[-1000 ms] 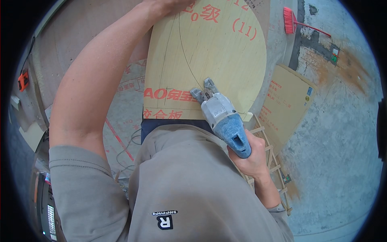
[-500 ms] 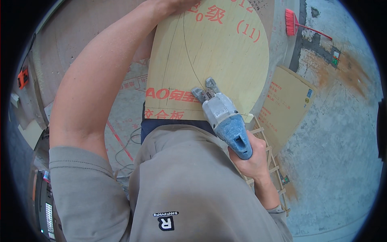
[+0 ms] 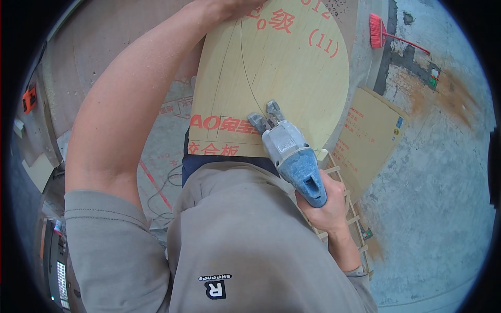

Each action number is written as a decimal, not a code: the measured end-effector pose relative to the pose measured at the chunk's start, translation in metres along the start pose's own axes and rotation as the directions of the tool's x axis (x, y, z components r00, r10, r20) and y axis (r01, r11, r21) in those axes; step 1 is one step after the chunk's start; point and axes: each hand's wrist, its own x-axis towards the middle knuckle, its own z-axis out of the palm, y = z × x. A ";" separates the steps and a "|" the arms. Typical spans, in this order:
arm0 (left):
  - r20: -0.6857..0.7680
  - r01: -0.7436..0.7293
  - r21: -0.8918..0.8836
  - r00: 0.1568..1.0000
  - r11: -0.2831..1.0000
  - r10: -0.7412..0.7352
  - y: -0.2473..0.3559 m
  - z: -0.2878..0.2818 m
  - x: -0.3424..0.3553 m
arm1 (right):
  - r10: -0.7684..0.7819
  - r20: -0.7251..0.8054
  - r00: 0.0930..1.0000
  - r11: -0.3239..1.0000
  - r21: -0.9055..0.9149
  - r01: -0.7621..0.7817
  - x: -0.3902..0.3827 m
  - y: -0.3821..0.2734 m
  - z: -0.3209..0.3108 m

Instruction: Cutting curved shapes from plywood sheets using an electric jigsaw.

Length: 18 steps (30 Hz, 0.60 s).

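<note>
A pale yellow plywood board point(image 3: 308, 78) with a rounded right side and red printing lies in front of my body. A dark curved line runs down its face to the forked front shoe of a blue and grey jigsaw point(image 3: 297, 159), which sits on the board. My right hand point(image 3: 326, 206) is wrapped round the jigsaw's rear handle. My left hand point(image 3: 242, 6) reaches to the board's far end at the upper picture edge; its fingers are mostly cut off there.
Another printed board point(image 3: 365, 138) lies on the grey floor at the right, near a slatted wooden frame point(image 3: 360, 235). A red broom point(image 3: 378, 31) lies farther off. A cable point(image 3: 162, 195) loops on the floor, and an orange tape measure point(image 3: 30, 100) is at far left.
The board has turned slightly, its far part shifting to the right together with my left hand. The jigsaw and my right hand stay almost in the same place.
</note>
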 end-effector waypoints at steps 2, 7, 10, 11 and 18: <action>-0.012 -0.009 -0.004 1.000 1.000 0.009 0.000 0.005 -0.001 | 0.000 -0.001 1.000 1.000 -0.004 0.000 0.000 0.000 0.001; -0.010 -0.009 -0.002 1.000 1.000 0.008 0.001 0.003 0.000 | -0.036 -0.035 0.999 0.999 -0.002 0.036 0.000 0.000 0.002; -0.005 0.002 0.007 1.000 1.000 -0.002 0.004 0.001 0.000 | -0.045 -0.040 0.998 0.999 0.002 0.045 0.000 0.000 0.002; -0.001 0.003 0.004 1.000 1.000 -0.003 0.004 0.000 0.000 | -0.045 -0.040 0.998 0.999 0.002 0.045 -0.001 0.000 0.002; 0.020 0.005 0.014 1.000 1.000 -0.005 0.008 -0.005 -0.002 | -0.030 -0.045 0.999 1.000 0.002 0.030 -0.001 -0.004 0.002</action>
